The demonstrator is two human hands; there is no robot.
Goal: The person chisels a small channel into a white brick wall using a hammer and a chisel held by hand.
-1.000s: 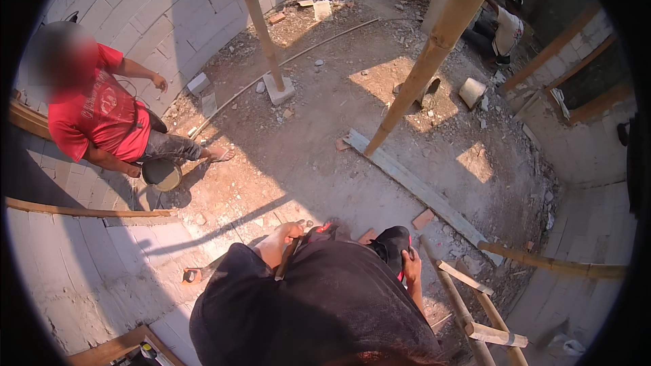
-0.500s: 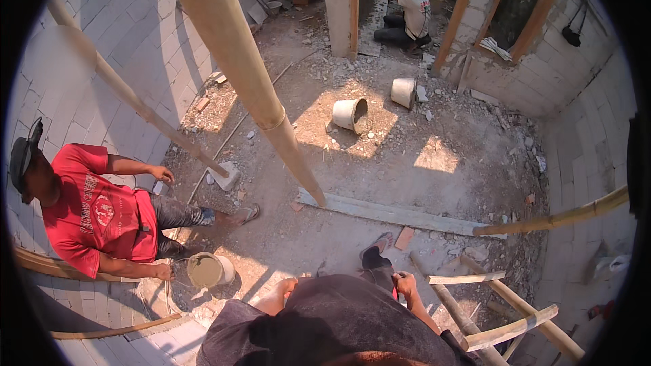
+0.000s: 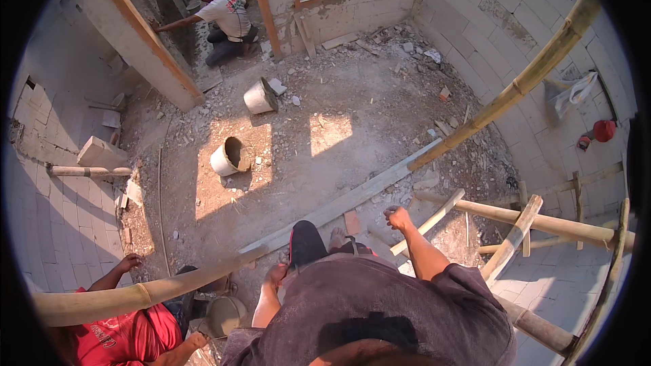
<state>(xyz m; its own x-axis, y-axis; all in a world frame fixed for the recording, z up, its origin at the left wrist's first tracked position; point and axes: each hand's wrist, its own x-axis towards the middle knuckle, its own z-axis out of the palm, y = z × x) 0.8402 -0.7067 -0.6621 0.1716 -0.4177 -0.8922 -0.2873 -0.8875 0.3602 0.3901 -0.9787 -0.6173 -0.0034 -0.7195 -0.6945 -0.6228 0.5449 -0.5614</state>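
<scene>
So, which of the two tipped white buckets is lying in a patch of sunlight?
The nearer white bucket, within the sunlit patch of rubble. The farther white bucket, closer to the person in the white shirt, lies outside that patch.

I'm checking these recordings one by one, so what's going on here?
The person's left hand is by the left thigh; the right hand is near a ladder-like bamboo frame. Neither visibly holds anything. A co-worker in red is beside a bucket; another in white crouches, one arm toward a wooden post. Two more buckets lie tipped on rubbly ground.
</scene>
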